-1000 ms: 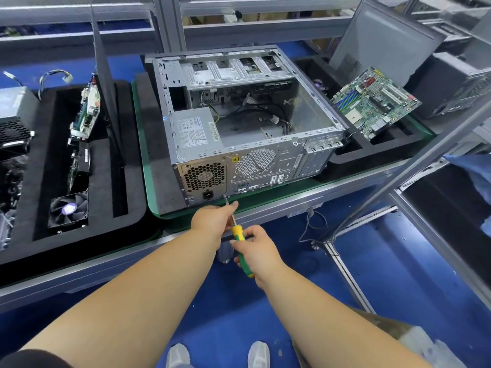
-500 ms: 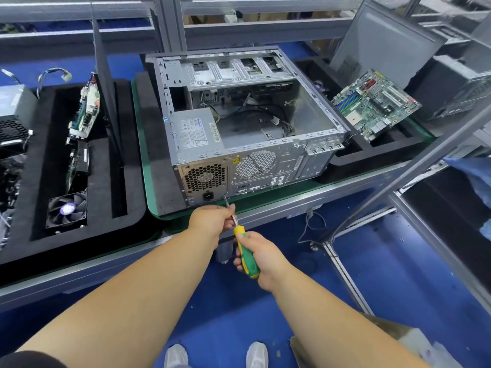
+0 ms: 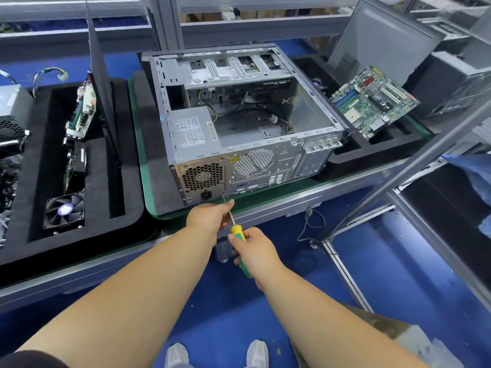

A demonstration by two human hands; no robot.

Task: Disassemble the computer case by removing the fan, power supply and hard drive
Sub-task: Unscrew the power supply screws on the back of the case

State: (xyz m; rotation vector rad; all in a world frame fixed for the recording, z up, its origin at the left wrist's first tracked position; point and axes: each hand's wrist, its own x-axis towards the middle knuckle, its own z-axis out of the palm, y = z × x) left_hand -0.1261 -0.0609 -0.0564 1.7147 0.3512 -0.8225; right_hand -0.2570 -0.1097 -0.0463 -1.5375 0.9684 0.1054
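An open grey computer case (image 3: 313,144) lies on its side on a green mat, its rear panel facing me. The power supply (image 3: 192,132) sits in the case's near left corner, its honeycomb grille (image 3: 203,176) on the rear panel. A screwdriver with a yellow and green handle (image 3: 237,233) points at the lower right corner of the power supply's rear plate. My right hand (image 3: 255,252) grips the handle. My left hand (image 3: 210,216) pinches the metal shaft near the tip. Loose black cables (image 3: 255,112) lie inside the case.
A black foam tray (image 3: 34,221) on the left holds a removed fan (image 3: 65,209), circuit boards and another power supply (image 3: 12,115). A motherboard (image 3: 374,100) rests on a foam tray at the right. A diagonal metal frame bar (image 3: 414,166) crosses on the right.
My right hand has turned on the screwdriver handle, hiding more of the green grip. The left hand stays on the shaft and the tip stays at the same corner.
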